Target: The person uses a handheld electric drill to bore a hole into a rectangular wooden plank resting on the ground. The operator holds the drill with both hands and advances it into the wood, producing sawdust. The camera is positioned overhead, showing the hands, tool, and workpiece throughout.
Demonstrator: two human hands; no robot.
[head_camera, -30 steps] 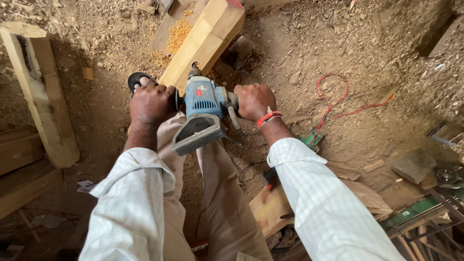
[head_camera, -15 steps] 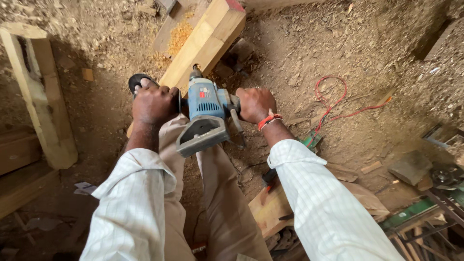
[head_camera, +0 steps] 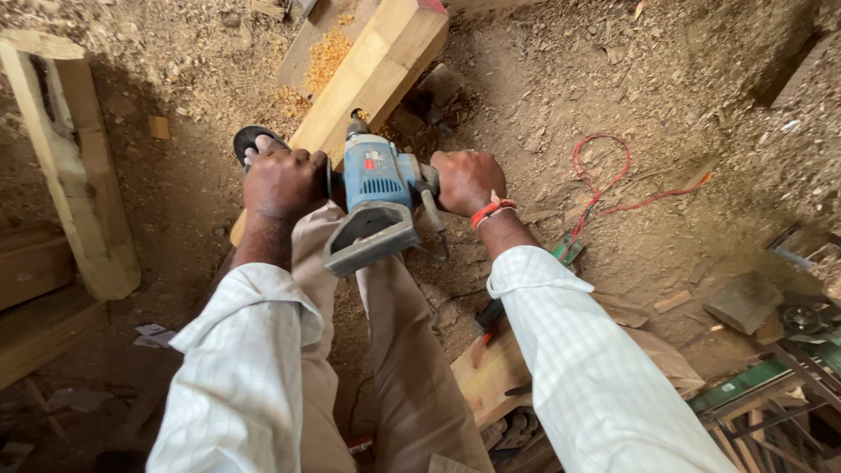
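Observation:
A blue and grey power drill (head_camera: 375, 197) points down into a long pale wooden beam (head_camera: 372, 74) that lies on the dusty ground. My left hand (head_camera: 282, 182) grips the drill's black side handle on the left. My right hand (head_camera: 467, 180), with an orange band at the wrist, grips the handle on the right. The drill's nose meets the top face of the beam just beyond my knees. Orange sawdust (head_camera: 326, 54) is piled beside the beam further up. My legs in tan trousers straddle the beam's near end.
A pale wooden frame (head_camera: 74, 166) stands at the left. A red wire (head_camera: 604, 175) loops on the ground at the right. Wood offcuts (head_camera: 491, 368) lie by my right leg, and dark metal parts (head_camera: 802, 320) sit at the far right. Sawdust covers the ground.
The drill and both hands have stayed on the beam with only slight shifting. The view has barely moved.

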